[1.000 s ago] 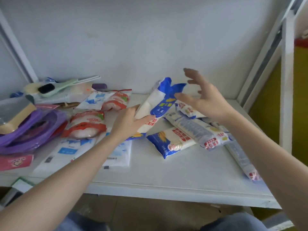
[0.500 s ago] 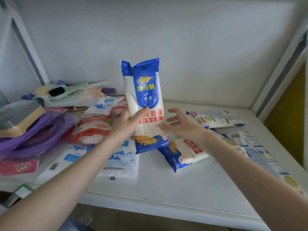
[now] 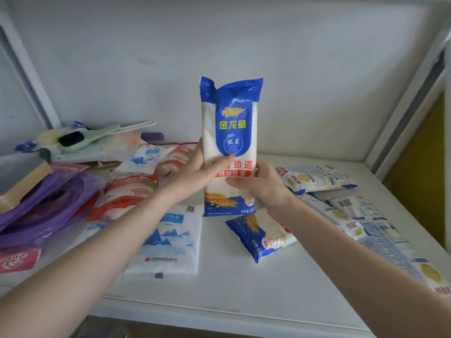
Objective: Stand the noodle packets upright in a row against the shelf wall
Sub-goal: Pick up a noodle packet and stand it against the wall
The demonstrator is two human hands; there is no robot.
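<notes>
Blue-and-white noodle packet (image 3: 230, 145) held upright in front of the white shelf wall (image 3: 317, 81), left hand (image 3: 198, 172) gripping its left edge, thumb across the front, right hand (image 3: 262, 184) clasping the lower right side. More noodle packets lying flat on the shelf (image 3: 244, 289): one (image 3: 262, 236) just below, others (image 3: 317, 179) to the right.

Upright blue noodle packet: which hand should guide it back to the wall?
Probably left. The left hand wraps the upright blue noodle packet at mid-height, thumb across its front; the right hand only steadies the lower edge.
</notes>
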